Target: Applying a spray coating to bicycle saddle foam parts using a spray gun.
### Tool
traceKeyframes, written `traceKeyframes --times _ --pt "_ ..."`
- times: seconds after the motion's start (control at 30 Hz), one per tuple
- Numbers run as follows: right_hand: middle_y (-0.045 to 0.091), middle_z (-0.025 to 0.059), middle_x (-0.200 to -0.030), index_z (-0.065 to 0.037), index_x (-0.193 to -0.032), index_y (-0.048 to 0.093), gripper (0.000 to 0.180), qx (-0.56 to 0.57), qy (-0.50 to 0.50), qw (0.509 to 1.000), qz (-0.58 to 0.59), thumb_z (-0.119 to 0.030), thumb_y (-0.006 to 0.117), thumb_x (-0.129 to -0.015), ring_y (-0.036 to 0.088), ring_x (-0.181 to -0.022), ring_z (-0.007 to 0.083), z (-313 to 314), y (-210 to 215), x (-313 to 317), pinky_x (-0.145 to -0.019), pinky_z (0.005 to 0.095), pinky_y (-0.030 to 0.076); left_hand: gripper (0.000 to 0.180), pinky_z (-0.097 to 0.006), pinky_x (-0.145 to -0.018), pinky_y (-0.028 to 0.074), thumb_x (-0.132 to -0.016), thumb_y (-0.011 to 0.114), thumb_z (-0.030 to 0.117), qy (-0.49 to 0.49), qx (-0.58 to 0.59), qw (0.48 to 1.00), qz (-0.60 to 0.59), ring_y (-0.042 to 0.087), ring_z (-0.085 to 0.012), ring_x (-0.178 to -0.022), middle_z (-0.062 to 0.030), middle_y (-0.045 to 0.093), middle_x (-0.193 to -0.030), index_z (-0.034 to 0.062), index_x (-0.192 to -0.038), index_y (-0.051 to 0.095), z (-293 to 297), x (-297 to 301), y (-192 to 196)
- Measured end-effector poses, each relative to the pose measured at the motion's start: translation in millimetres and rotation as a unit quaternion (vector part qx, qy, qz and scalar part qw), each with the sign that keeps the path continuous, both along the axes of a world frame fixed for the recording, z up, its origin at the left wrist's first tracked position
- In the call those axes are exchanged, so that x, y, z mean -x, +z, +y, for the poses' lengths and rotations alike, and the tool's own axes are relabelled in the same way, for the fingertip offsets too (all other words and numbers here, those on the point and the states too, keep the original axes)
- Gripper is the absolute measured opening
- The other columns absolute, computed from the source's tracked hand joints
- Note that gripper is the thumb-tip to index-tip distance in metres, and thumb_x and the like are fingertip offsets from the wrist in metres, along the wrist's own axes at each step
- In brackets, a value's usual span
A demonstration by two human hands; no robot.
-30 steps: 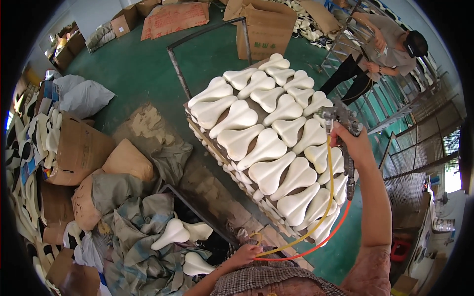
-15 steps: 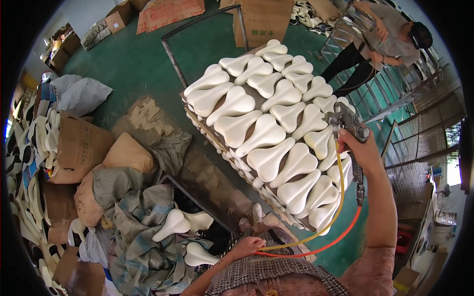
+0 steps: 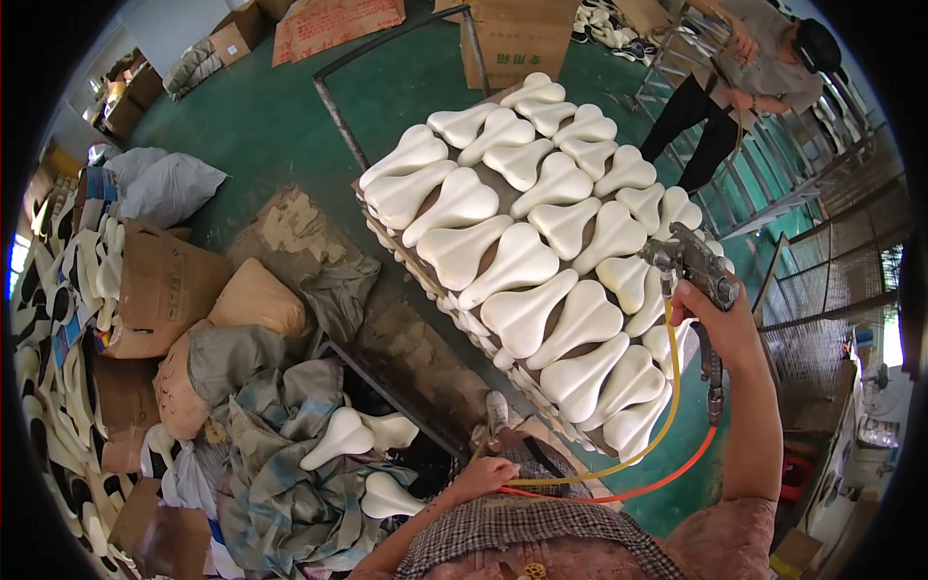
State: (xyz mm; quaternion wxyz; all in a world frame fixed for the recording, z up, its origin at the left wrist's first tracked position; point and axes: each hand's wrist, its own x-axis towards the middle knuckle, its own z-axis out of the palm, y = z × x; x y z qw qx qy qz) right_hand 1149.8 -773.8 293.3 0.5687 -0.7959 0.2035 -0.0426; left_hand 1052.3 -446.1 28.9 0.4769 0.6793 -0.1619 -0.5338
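Observation:
My right hand (image 3: 717, 311) is wrapped round the handle of a metal spray gun (image 3: 688, 263), held over the right side of a cart. Rows of white bicycle saddles (image 3: 551, 230) cover the cart's top, more of them stacked along its near edge. A yellow hose (image 3: 674, 387) and an orange hose (image 3: 667, 483) run from the gun in a loop to my left hand (image 3: 483, 478). That hand is closed round both hoses in front of my checked apron (image 3: 541, 527). The gun's nozzle points left across the saddles. I cannot see any spray.
A person (image 3: 764, 72) stands by a metal rack (image 3: 749, 179) at the far right. Left of the cart lie grey-green sacks (image 3: 290, 464), loose saddles (image 3: 338, 438) and an open cardboard box (image 3: 164, 290) of saddles. The cart's metal handle frame (image 3: 338, 116) rises at the far end.
My right hand and the spray gun have shifted slightly to the right and down. My left hand keeps its hold on the hoses. The person at the rack has moved a little.

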Motion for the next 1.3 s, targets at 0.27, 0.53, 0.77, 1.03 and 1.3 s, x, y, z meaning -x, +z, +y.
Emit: traceKeyframes --times 0.27,0.53,0.77,1.03,1.3 --pt "0.059 0.0043 -0.069 0.0 -0.085 0.058 0.019 -0.005 0.034 0.998 -0.054 -0.019 0.061 -0.087 0.057 -0.063 0.0127 -10.4 2.9 -50.5 -0.062 0.027 0.047 0.044 -0.033 -0.072 0.047 -0.091 0.047 0.037 0.015 -0.038 0.999 0.017 0.064 -0.0263 -0.077 -0.0146 0.067 -0.083 -0.003 -0.093 0.065 -12.4 -16.9 6.7" --pt "0.057 0.0022 -0.065 -0.001 -0.087 0.056 0.02 0.032 -0.013 0.998 -0.055 -0.019 0.064 -0.085 0.056 -0.055 0.01 -14.9 -10.2 -102.8 -0.056 0.0244 0.047 0.04 -0.03 -0.071 0.045 -0.091 0.045 0.034 0.076 -0.04 0.996 0.034 0.059 -0.0186 -0.074 -0.0122 0.063 -0.078 -0.0024 -0.091 0.063 -4.5 -29.1 2.5" --pt "0.058 0.0029 -0.065 -0.001 -0.087 0.056 0.02 0.029 -0.015 0.992 -0.125 -0.019 0.064 -0.085 0.056 -0.055 0.0115 -19.6 -21.4 -155.3 -0.055 0.0256 0.048 0.039 -0.028 -0.07 0.043 -0.092 0.046 0.034 0.144 -0.044 0.986 0.066 0.056 -0.0127 -0.073 -0.0069 0.063 -0.077 -0.0016 -0.091 0.064 -5.0 -29.8 -5.0" --pt "0.059 0.0036 -0.067 -0.001 -0.087 0.057 0.02 -0.046 0.098 0.993 -0.042 -0.019 0.063 -0.085 0.058 -0.056 0.0124 14.5 -26.4 -175.4 -0.056 0.0265 0.049 0.037 -0.027 -0.069 0.042 -0.092 0.048 0.032 0.156 -0.023 0.984 0.077 0.053 -0.0106 -0.073 -0.0045 0.061 -0.076 -0.0013 -0.091 0.063 -0.9 -40.3 -3.6" --pt "0.06 0.0058 -0.067 0.0 -0.079 0.06 0.022 -0.016 0.013 0.995 -0.097 -0.021 0.064 -0.085 0.058 -0.057 0.0148 -4.1 -28.5 -233.3 -0.053 0.0277 0.048 0.038 -0.023 -0.053 0.035 -0.094 0.047 0.032 0.27 -0.018 0.948 0.167 0.044 -0.0065 -0.057 0.002 0.051 -0.064 -0.0013 -0.092 0.065 -0.1 -34.1 -11.8"
